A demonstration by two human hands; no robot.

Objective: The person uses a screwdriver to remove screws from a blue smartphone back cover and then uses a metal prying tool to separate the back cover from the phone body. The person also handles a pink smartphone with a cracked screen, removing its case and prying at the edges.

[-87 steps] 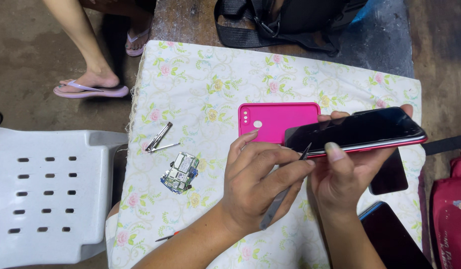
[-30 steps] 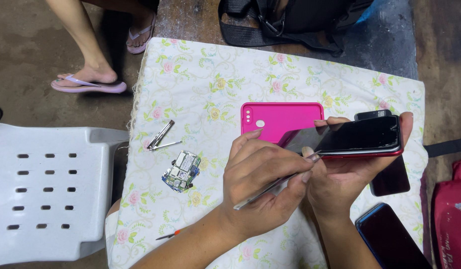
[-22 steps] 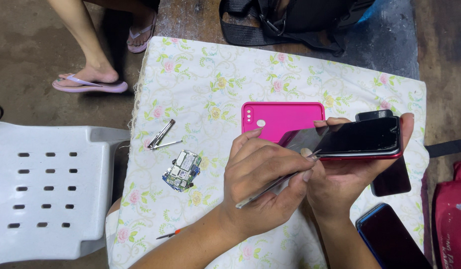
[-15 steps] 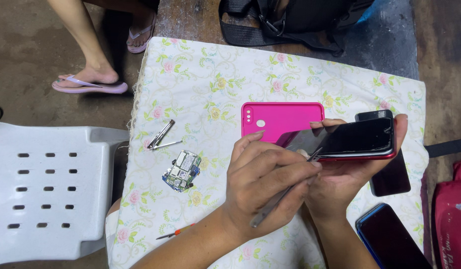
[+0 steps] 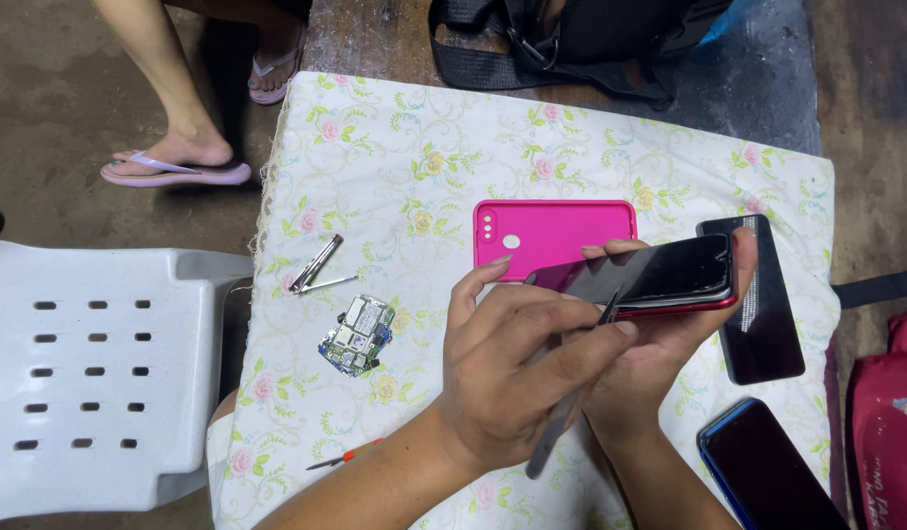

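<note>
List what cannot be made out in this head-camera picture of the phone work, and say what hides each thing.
- Tip of the thin tool: head view, hidden where it meets the red-edged phone, behind the left hand.
- Right hand: palm covered by the phone and the left hand.
- Circuit board: parts too small to tell.
- Blue-edged phone: cut off by the bottom edge.
- Black bag: cut off by the top edge.

Left of the hands: green circuit board [image 5: 355, 336] flat on the floral tabletop [image 5: 424, 167], metal tweezers [image 5: 316, 267] just beyond it, small orange-handled screwdriver [image 5: 343, 455] nearer in. Pink back cover [image 5: 551, 231] right behind the hands. Two dark phones to the right: one [image 5: 767, 324] beside them, blue-edged one [image 5: 767, 471] closer. White plastic chair [image 5: 90, 383] far left, black bag [image 5: 591, 39] at far edge
</note>
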